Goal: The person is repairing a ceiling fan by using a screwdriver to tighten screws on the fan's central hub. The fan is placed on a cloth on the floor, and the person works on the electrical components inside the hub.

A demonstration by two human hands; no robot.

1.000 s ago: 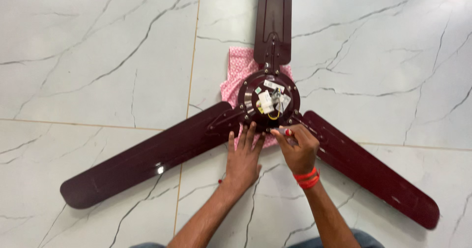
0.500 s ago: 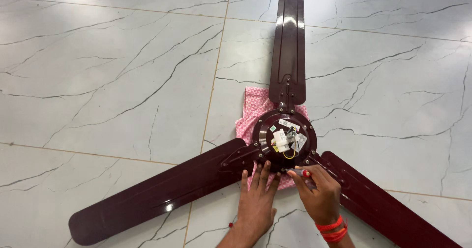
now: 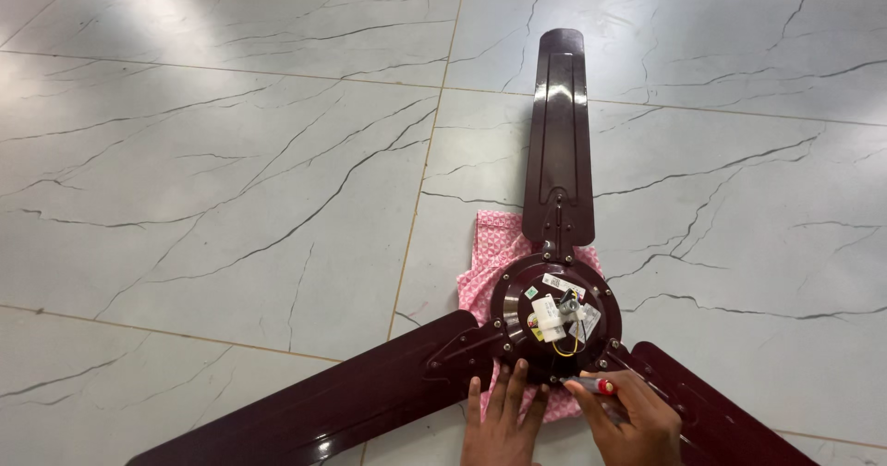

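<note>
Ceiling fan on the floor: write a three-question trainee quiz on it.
1. True or false: the ceiling fan lies on a pink cloth.
2. How many blades show? A) two B) three C) four
3. Which hand holds the red-handled tool?

Key: 1 true. 2 B. 3 the right hand; the left hand rests its fingertips at the hub's near edge.

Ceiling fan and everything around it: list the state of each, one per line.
Ceiling fan: lying flat on the floor, motor wiring exposed.
Pink cloth: spread under the hub.
Left hand: open, fingertips pressed at the hub's edge.
Right hand: closed around a red-handled screwdriver, at the hub's rim.
Marble floor: bare where visible.
</note>
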